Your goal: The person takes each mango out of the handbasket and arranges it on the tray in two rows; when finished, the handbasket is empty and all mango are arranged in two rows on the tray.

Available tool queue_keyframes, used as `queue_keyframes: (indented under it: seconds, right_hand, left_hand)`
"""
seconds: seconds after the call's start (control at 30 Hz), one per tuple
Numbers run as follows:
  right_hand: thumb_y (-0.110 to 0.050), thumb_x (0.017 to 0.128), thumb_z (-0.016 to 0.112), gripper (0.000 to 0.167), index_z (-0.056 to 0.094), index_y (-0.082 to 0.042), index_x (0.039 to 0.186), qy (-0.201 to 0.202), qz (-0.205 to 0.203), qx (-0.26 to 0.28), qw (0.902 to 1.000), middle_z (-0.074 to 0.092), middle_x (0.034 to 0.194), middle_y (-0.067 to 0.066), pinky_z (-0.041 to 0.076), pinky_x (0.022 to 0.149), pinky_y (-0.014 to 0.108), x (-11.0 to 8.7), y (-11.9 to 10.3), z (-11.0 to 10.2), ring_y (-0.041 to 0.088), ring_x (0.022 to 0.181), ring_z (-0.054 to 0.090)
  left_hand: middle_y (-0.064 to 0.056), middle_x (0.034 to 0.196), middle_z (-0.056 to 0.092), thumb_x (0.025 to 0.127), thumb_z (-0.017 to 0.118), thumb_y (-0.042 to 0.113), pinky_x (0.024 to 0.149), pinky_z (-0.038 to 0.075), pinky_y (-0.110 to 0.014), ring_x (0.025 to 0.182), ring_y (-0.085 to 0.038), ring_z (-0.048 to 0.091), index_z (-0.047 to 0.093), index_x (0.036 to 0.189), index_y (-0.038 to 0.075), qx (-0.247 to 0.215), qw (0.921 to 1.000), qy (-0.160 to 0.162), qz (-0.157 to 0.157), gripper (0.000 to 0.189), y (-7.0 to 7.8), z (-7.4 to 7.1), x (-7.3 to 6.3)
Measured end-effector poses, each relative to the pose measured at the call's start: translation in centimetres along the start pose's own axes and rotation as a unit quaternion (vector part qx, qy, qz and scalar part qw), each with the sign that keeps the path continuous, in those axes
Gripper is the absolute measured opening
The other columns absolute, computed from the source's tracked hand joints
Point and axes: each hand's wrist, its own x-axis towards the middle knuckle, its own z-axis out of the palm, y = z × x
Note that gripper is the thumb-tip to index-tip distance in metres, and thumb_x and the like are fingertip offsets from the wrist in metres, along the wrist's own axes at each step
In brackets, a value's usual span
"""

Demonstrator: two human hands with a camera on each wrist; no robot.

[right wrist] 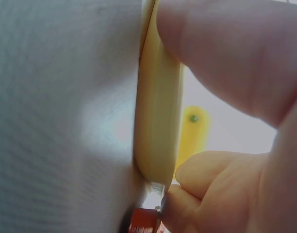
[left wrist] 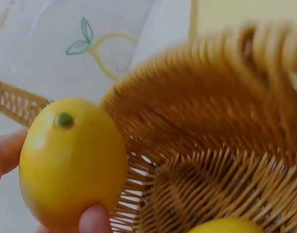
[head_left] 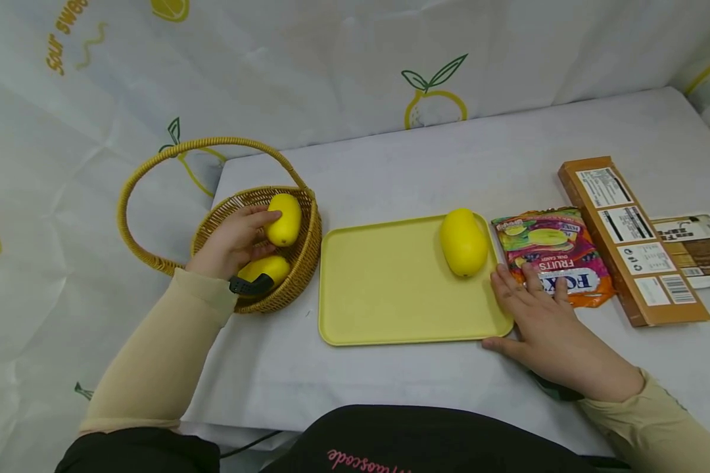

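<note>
In the head view my left hand holds a smooth yellow mango at the right side of a wicker basket. Thumb and fingers pinch the fruit from its sides, and its green stem nub shows in the left wrist view. Lower in the basket lies a second mango, partly covered by my wrist. Another mango rests at the right end of a yellow tray. My right hand lies with fingers spread at the tray's near right corner, fingertips over a candy bag.
Right of the candy bag lies a long brown box, overlapping a flat brown-and-white packet. The basket's tall handle arches up and leans left. A white cloth covers the table, with a printed curtain behind.
</note>
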Motion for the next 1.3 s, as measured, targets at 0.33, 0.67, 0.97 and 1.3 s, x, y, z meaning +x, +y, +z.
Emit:
queue_keyframes:
  seconds: [0.33,0.67,0.97,1.3]
  right_hand:
    - [-0.059,0.095,0.081,0.117,0.019,0.003,0.174,0.002,-0.002,0.001,1.0000,0.015,0.181,0.027,-0.019,0.118,0.085,0.0,0.0,0.0,0.056,0.166,-0.010]
    - [-0.060,0.096,0.080,0.117,0.019,0.003,0.174,-0.001,0.001,0.002,1.0000,0.014,0.181,0.026,-0.020,0.118,0.085,-0.1,0.0,-0.1,0.055,0.167,-0.011]
    - [-0.059,0.095,0.081,0.117,0.019,0.002,0.174,0.002,0.002,0.018,0.9998,0.015,0.181,0.026,-0.021,0.119,0.082,-0.2,-0.2,0.2,0.056,0.166,-0.010]
    - [-0.059,0.095,0.081,0.116,0.022,0.004,0.173,0.009,-0.001,0.011,0.9999,0.018,0.180,0.027,-0.022,0.119,0.082,-0.2,-0.1,0.0,0.053,0.167,-0.012]
  left_hand:
    - [-0.004,0.158,0.048,0.103,0.082,0.024,0.089,0.061,-0.029,0.125,-0.021,0.059,0.042,0.162,0.020,-0.046,0.9785,0.105,0.171,0.072,-1.1,2.3,-4.0]
    - [-0.002,0.146,0.050,0.098,0.084,0.006,0.095,0.060,-0.028,0.125,-0.023,0.057,0.050,0.151,0.018,-0.079,0.9466,0.099,0.297,0.064,-3.0,7.0,-7.6]
    - [-0.003,0.147,0.052,0.094,0.088,0.006,0.101,0.059,-0.032,0.131,-0.025,0.059,0.052,0.150,0.018,-0.096,0.9460,0.056,0.305,0.067,-5.5,11.6,-7.7]
    - [0.000,0.151,0.058,0.092,0.091,0.012,0.099,0.052,-0.043,0.128,-0.025,0.056,0.060,0.150,0.017,-0.048,0.9616,0.061,0.263,0.066,-7.5,14.7,-4.7]
